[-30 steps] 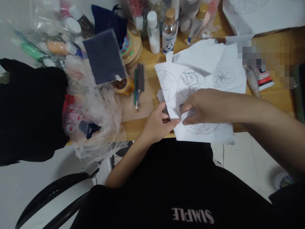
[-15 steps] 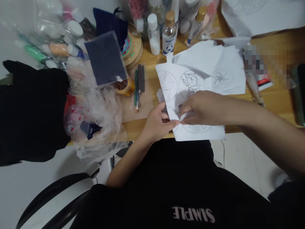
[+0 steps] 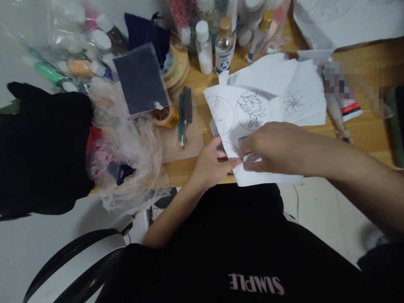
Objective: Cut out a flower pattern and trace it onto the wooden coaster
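A white sheet of paper [image 3: 225, 99] printed with round line drawings lies at the table's front edge, its lower part jutting over it. My left hand [image 3: 213, 164] grips its left side, thumb on top and fingers underneath. Close to that thumb, my right hand [image 3: 271, 145] is closed in a pinch on the paper, knuckles up. The right fingertips are partly hidden, and a small fold or opening shows beside them. Behind lie other white papers [image 3: 261, 69], one with a swirl drawing in a circle.
Left of the papers are slim tools [image 3: 185, 113], a spool of golden wire [image 3: 166, 115], a dark blue sheet [image 3: 140, 80] and a crumpled plastic bag [image 3: 142, 147]. Small bottles [image 3: 224, 50] stand at the back. On the right lie a wood-handled brush [image 3: 336, 113] and a phone-like dark object [image 3: 396, 126].
Both hands have shifted slightly to the right, still pinching the paper. The sheet's lower part has turned a little with them, and the right hand covers more of the lower drawing.
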Action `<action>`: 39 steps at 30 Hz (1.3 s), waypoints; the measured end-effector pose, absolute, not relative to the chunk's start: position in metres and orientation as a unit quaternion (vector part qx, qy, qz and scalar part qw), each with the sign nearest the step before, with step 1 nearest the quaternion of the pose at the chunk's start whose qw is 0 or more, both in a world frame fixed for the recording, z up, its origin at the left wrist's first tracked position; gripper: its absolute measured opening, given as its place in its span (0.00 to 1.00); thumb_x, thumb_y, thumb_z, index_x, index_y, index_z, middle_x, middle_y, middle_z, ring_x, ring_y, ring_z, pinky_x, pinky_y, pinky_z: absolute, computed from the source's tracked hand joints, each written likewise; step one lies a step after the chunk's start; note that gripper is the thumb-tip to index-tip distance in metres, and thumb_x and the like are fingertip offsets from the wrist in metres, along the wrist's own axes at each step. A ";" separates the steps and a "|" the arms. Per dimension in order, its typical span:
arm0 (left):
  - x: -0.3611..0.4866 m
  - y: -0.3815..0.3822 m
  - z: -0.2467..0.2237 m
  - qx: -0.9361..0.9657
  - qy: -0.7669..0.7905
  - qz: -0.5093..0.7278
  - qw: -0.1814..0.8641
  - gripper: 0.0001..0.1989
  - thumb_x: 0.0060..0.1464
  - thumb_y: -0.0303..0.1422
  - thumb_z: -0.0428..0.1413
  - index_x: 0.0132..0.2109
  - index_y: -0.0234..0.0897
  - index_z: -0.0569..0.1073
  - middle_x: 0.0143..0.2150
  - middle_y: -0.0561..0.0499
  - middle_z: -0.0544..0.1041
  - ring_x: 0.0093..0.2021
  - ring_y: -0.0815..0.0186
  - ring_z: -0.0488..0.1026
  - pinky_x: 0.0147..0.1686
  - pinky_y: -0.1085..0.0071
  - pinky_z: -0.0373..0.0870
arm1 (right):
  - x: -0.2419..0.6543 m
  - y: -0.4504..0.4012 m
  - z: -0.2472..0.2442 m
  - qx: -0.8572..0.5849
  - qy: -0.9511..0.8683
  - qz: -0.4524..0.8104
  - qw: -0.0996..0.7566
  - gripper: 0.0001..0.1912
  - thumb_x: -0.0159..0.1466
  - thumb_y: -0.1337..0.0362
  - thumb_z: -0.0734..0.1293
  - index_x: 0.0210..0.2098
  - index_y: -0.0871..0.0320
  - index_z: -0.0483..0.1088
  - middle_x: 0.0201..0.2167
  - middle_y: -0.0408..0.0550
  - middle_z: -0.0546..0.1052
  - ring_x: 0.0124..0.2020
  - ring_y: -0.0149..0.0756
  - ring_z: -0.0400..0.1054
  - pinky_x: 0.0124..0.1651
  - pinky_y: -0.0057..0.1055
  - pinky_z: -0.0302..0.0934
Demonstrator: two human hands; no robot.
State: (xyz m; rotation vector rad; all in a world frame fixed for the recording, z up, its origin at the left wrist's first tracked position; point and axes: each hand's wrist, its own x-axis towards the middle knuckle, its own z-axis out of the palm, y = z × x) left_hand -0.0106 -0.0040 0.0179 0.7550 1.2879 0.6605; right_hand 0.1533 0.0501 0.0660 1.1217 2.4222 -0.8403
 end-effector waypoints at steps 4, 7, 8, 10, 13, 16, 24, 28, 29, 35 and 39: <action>-0.009 -0.006 0.023 0.357 0.579 0.275 0.679 0.23 0.45 0.22 0.63 0.50 0.34 0.69 0.32 0.49 0.81 0.33 0.62 0.79 0.31 0.68 0.76 | 0.151 0.050 0.066 0.403 0.833 -0.304 0.226 0.09 0.61 0.64 0.64 0.32 0.59 0.76 0.28 0.49 0.74 0.29 0.34 0.63 0.31 0.31 0.48; -0.010 -0.007 0.024 0.366 0.564 0.254 0.695 0.23 0.45 0.22 0.63 0.50 0.33 0.69 0.33 0.48 0.82 0.33 0.61 0.80 0.33 0.67 0.76 | 0.153 0.051 0.067 0.403 0.823 -0.335 0.222 0.09 0.61 0.66 0.63 0.33 0.59 0.76 0.28 0.48 0.74 0.29 0.33 0.63 0.32 0.31 0.49; -0.011 -0.007 0.023 0.369 0.560 0.252 0.697 0.24 0.44 0.22 0.63 0.50 0.33 0.69 0.33 0.48 0.82 0.33 0.61 0.80 0.33 0.66 0.76 | 0.153 0.051 0.068 0.401 0.822 -0.339 0.221 0.09 0.61 0.66 0.63 0.33 0.58 0.76 0.28 0.48 0.74 0.29 0.33 0.63 0.33 0.31 0.49; -0.011 -0.007 0.022 0.375 0.559 0.254 0.695 0.24 0.45 0.22 0.63 0.50 0.34 0.69 0.32 0.48 0.81 0.32 0.61 0.80 0.32 0.66 0.76 | 0.155 0.051 0.068 0.396 0.825 -0.343 0.211 0.09 0.62 0.67 0.63 0.34 0.58 0.77 0.28 0.48 0.74 0.30 0.33 0.63 0.33 0.31 0.50; -0.011 -0.007 0.022 0.387 0.562 0.258 0.684 0.23 0.45 0.22 0.62 0.50 0.34 0.69 0.31 0.49 0.81 0.31 0.61 0.79 0.32 0.66 0.75 | 0.155 0.051 0.067 0.391 0.831 -0.344 0.194 0.09 0.61 0.66 0.64 0.35 0.56 0.77 0.28 0.47 0.75 0.29 0.33 0.62 0.32 0.31 0.50; -0.010 -0.006 0.022 0.388 0.564 0.263 0.680 0.22 0.45 0.21 0.62 0.49 0.34 0.69 0.31 0.50 0.81 0.30 0.62 0.79 0.32 0.67 0.75 | 0.155 0.050 0.065 0.387 0.840 -0.326 0.195 0.08 0.60 0.66 0.65 0.34 0.54 0.77 0.27 0.47 0.75 0.29 0.34 0.62 0.32 0.30 0.49; -0.009 -0.008 0.020 0.359 0.554 0.281 0.696 0.26 0.47 0.23 0.62 0.54 0.34 0.66 0.36 0.47 0.82 0.37 0.59 0.80 0.38 0.64 0.77 | 0.161 0.051 0.062 0.401 0.841 -0.309 0.188 0.08 0.58 0.65 0.65 0.35 0.55 0.77 0.28 0.46 0.75 0.29 0.35 0.64 0.32 0.30 0.48; -0.010 -0.009 0.021 0.372 0.547 0.265 0.702 0.27 0.47 0.22 0.62 0.55 0.35 0.65 0.36 0.47 0.82 0.38 0.59 0.81 0.41 0.62 0.77 | 0.161 0.051 0.061 0.398 0.842 -0.308 0.193 0.08 0.59 0.64 0.64 0.33 0.55 0.77 0.27 0.46 0.74 0.28 0.33 0.63 0.32 0.30 0.47; -0.010 -0.009 0.022 0.372 0.550 0.262 0.700 0.28 0.47 0.22 0.63 0.55 0.35 0.65 0.36 0.47 0.82 0.39 0.59 0.81 0.42 0.62 0.77 | 0.160 0.051 0.062 0.397 0.841 -0.304 0.206 0.08 0.59 0.64 0.64 0.33 0.55 0.77 0.27 0.46 0.74 0.27 0.33 0.62 0.31 0.30 0.47; -0.008 -0.008 0.026 0.381 0.556 0.253 0.694 0.29 0.47 0.21 0.62 0.56 0.36 0.65 0.35 0.48 0.82 0.39 0.57 0.81 0.41 0.60 0.77 | 0.150 0.048 0.073 0.384 0.846 -0.253 0.269 0.11 0.62 0.66 0.61 0.32 0.57 0.76 0.26 0.50 0.73 0.27 0.35 0.61 0.29 0.31 0.45; -0.009 -0.008 0.025 0.393 0.540 0.246 0.702 0.29 0.48 0.22 0.62 0.56 0.37 0.65 0.35 0.49 0.82 0.38 0.58 0.81 0.41 0.61 0.77 | 0.154 0.044 0.074 0.378 0.852 -0.241 0.270 0.10 0.62 0.67 0.62 0.31 0.57 0.76 0.26 0.50 0.74 0.27 0.36 0.61 0.29 0.32 0.44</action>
